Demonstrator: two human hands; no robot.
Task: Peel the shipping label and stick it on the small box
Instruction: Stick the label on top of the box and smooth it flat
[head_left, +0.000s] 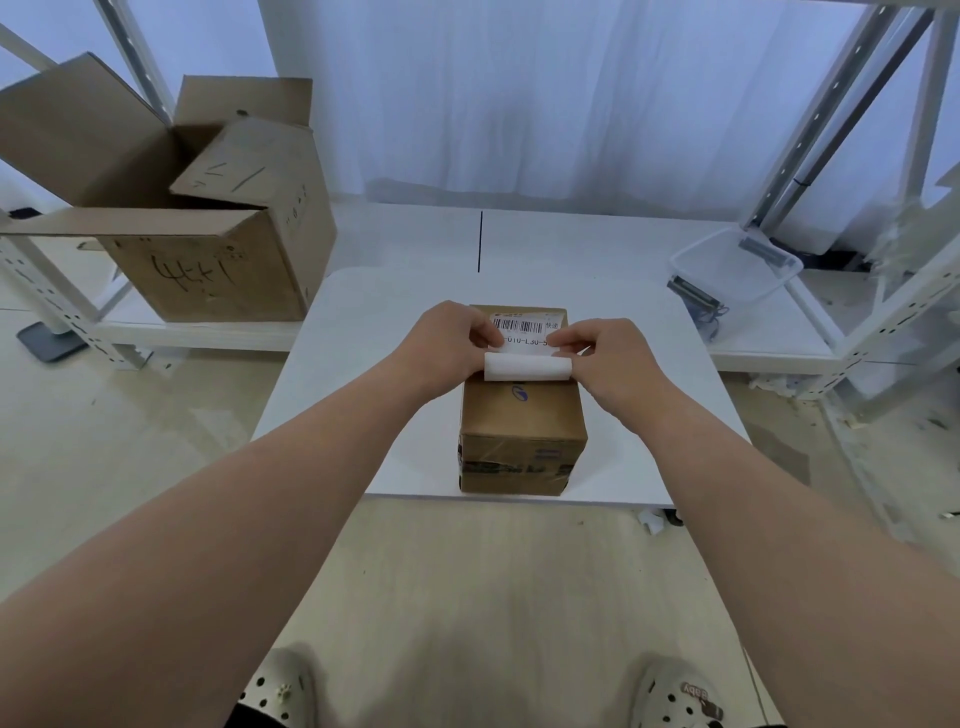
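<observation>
**Label half on the box, backing still curled underneath**

Going left to right: off to the far left there's a big open carton (171, 208) sitting on a low shelf (208, 332), flaps up, scribbles on the side, not part of this. Middle of the shot is the white table (332, 395) with the small box (522, 431) standing on it near the front edge, taped brown cardboard.

The left hand (447, 343) is at the left edge of the shipping label (524, 328), fingers pinched down on it, pressing that side against the top of the box. The far part of the label, barcode up, looks flat on the cardboard. The near part is still a white curl (527, 368) rolled toward the person, looks like backing paper or the unstuck end, can't tell which from here. The right hand (608, 358) pinches the right end of that curl, fingertips closed on the paper.

So I'd say we're mid-stick: peel started, top edge anchored, rest not down yet. Next move probably needs the curl drawn toward the near side while the label gets smoothed flat behind it, keeping both edges square so it doesn't wrinkle or trap a bubble.

Over on the right there's a clear plastic tub (737, 270) on the other shelf, untouched
</observation>
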